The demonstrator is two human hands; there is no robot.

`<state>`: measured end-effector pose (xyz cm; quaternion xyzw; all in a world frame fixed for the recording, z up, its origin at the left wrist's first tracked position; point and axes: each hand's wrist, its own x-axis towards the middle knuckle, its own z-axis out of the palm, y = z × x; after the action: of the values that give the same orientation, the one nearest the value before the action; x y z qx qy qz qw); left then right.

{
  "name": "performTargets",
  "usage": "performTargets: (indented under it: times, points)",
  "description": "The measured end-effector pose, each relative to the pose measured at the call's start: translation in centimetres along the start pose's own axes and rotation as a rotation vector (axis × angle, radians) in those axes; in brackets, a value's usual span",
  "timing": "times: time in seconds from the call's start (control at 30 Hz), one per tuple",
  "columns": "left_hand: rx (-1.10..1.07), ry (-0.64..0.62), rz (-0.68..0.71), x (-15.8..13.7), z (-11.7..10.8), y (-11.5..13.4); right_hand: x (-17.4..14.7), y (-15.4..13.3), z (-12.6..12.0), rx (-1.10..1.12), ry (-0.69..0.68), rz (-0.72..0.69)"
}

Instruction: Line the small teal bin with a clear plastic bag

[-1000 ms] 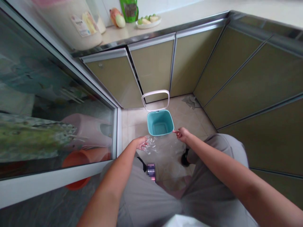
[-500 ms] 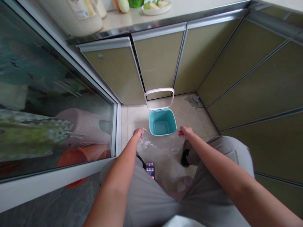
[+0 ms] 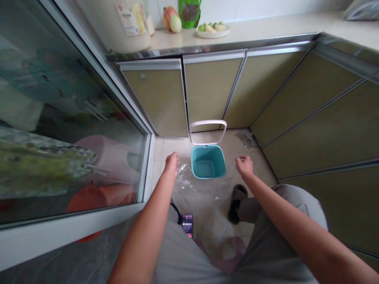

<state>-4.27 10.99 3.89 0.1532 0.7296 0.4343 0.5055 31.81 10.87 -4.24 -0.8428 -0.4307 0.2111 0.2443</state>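
Note:
A small teal bin (image 3: pixel 207 173) stands on the floor ahead of me, its pale pink rim ring (image 3: pixel 207 122) hinged up at the back. Just left of the bin is my left hand (image 3: pixel 172 162), its fingers closed on an edge of a clear plastic bag (image 3: pixel 185 177). My right hand (image 3: pixel 244 165) is at the bin's right, fingers curled shut in a pinch. The thin film appears to stretch between both hands, low in front of the bin; its exact edges are hard to make out.
Cabinet doors (image 3: pixel 213 86) close off the back and right. A glass sliding door (image 3: pixel 118 157) stands at left. A crumpled grey piece (image 3: pixel 246 138) lies in the floor corner. On the counter are a plate of fruit (image 3: pixel 213 33) and a large container (image 3: pixel 127 35).
My hands have moved farther apart, and the clear film shows more widely spread between them. The view has tilted up, bringing more of the counter into sight. The bin stands as before.

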Motion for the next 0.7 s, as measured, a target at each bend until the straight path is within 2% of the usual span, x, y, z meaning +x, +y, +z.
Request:
performTargets:
  times: [0.07,0.17,0.3,0.4,0.53,0.7]
  points:
    - [-0.124,-0.105,-0.033,-1.3,-0.5,1.8,1.4,-2.7,-0.7,0.027,0.004,-0.071]
    - [-0.238,-0.176,-0.045,-2.7,-1.4,3.6,4.3,-8.0,-1.5,0.031,-0.049,-0.259]
    - [-0.258,-0.195,-0.051,-3.2,-2.0,4.4,7.9,-14.7,-2.2,-0.057,-0.136,-0.485]
    - [-0.233,-0.231,-0.064,-3.1,-1.7,4.5,8.9,-17.3,-3.0,-0.18,-0.186,-0.566]
    - [-0.157,-0.279,-0.07,-2.7,-1.0,4.4,6.6,-16.8,-5.1,-0.303,-0.208,-0.59]
    - [0.01,-0.266,0.025,-1.9,-0.1,3.3,-0.2,-11.1,-6.2,-0.372,-0.272,-0.641]
